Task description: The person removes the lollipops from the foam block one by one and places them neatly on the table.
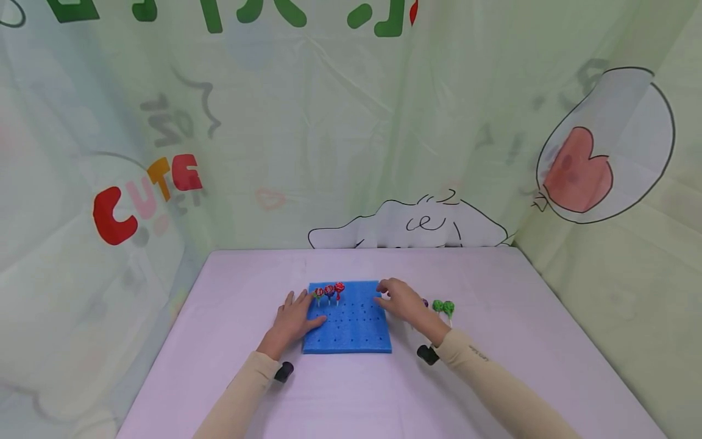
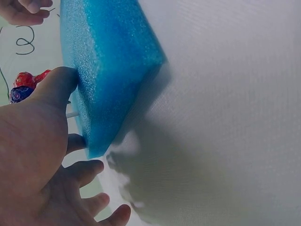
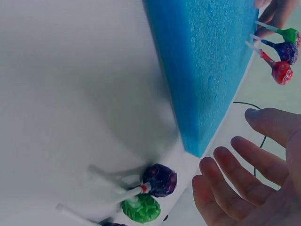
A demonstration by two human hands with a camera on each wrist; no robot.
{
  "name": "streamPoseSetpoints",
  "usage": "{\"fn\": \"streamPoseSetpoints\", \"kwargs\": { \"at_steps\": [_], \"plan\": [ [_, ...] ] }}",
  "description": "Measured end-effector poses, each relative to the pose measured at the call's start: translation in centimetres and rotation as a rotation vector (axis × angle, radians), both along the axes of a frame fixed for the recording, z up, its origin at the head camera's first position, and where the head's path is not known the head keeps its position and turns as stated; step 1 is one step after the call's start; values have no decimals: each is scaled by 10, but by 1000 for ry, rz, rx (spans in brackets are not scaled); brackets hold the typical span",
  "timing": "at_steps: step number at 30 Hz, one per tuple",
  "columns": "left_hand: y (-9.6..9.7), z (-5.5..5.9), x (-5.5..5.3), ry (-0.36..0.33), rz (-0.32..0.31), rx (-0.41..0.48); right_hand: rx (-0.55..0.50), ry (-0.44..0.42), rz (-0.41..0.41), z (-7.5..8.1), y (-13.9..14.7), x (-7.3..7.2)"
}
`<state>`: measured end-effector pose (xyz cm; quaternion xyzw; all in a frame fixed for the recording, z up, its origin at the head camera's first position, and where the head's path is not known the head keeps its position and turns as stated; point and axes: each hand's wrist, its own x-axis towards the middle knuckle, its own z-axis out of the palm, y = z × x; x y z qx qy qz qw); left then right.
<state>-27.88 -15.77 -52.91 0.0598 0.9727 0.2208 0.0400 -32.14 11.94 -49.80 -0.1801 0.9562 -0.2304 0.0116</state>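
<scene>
A blue foam board [image 1: 351, 332] with rows of small holes lies on the table. Three wrapped lollipops stand by their sticks near its far left corner: a green one [image 1: 318, 293], a purple one [image 1: 329, 289] and a red one [image 1: 339, 287]. My left hand [image 1: 290, 320] rests at the board's left edge, fingers spread and thumb over the top face. Over the right edge, my right hand [image 1: 404, 300] hovers with loosely bent fingers and nothing in them. In the right wrist view, a dark purple lollipop [image 3: 162, 181] and a green lollipop [image 3: 142, 209] lie below that hand.
Two green lollipops [image 1: 443, 306] lie on the pale table [image 1: 351, 390] to the right of the board, partly behind my right forearm. Printed curtains [image 1: 340, 140] hang behind the table and along both sides.
</scene>
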Motion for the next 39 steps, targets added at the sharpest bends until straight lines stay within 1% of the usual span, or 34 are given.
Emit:
{"fn": "streamPoseSetpoints", "kwargs": {
  "at_steps": [6,12,18,26,30,33,39],
  "plan": [
    [0,-1,-1,3,5,-4,-21,22,-13,-1,-14,2],
    [0,-3,-2,7,-1,1,-64,31,-16,-4,-26,4],
    [0,-3,-2,7,0,1,-86,52,-21,-8,-36,5],
    [-1,-5,-4,-4,1,-14,-107,121,-19,-17,-53,8],
    [-2,-6,-5,-5,0,-20,-116,178,-5,-21,-63,8],
    [-3,-6,-6,-8,-2,-16,-97,228,1,-21,-70,8],
    [-3,-8,-8,-5,-3,-25,-54,268,-16,-19,-80,6]
  ]
}}
